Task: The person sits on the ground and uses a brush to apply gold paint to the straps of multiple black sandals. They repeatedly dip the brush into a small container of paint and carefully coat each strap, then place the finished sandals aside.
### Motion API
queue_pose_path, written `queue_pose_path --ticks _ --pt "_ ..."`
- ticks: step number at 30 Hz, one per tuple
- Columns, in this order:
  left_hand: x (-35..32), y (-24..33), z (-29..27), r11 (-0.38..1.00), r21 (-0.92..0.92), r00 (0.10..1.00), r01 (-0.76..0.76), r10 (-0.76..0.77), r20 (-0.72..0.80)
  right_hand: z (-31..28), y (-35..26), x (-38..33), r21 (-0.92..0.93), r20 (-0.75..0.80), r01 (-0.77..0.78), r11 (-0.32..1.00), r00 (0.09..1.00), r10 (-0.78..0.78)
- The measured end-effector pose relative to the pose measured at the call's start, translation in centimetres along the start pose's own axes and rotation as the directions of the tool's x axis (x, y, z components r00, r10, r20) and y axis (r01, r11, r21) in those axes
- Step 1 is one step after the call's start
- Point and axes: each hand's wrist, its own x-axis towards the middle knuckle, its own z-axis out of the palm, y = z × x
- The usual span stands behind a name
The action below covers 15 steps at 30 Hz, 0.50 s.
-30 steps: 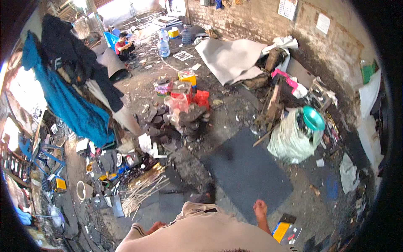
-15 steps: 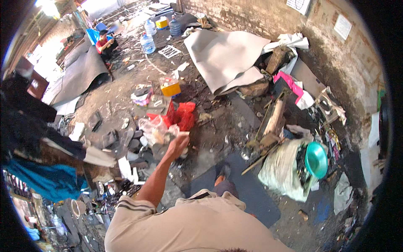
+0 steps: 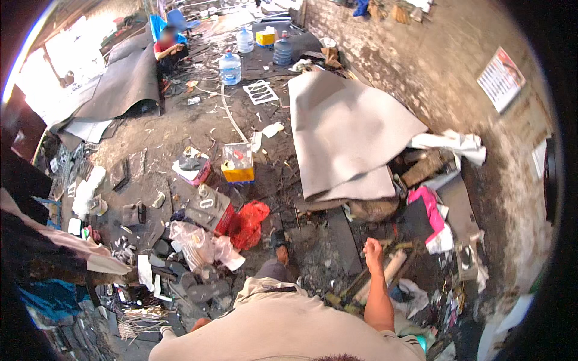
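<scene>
My right hand (image 3: 373, 246) is out in front of my right side, curled into a fist with nothing visible in it. It hangs above wood scraps and a pale tube (image 3: 394, 268) on the dirt floor. Of my left hand only a small patch of skin (image 3: 201, 323) shows beside my beige shirt, so its fingers cannot be read. One of my feet (image 3: 281, 253) is stepped forward. Just ahead to the left lie a red plastic bag (image 3: 248, 222) and a crumpled clear plastic bag (image 3: 198, 243).
A large grey sheet (image 3: 343, 132) is draped over a pile by the brick wall (image 3: 457, 66). A yellow box (image 3: 238, 165), a pink cloth (image 3: 430, 210) and dark scraps litter the floor. Water jugs (image 3: 230, 67) and a seated person (image 3: 168, 45) are far ahead.
My left arm, stretched toward the bags half a second ago, has dropped back to my side. My right fist has swung forward. The view has shifted forward and right.
</scene>
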Motion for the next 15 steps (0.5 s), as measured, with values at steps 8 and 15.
queue_pose_path --ticks 8,15 --pt "5.2 53.2 -26.6 0.477 0.128 0.342 -0.869 0.769 -0.541 1.9 10.1 14.5 0.213 0.583 -0.607 0.766 0.708 0.399" --pt "3.3 76.9 -52.9 0.270 -0.269 0.380 -0.925 0.699 -0.606 12.5 0.7 30.8 -0.386 0.354 -0.447 0.807 0.736 0.577"
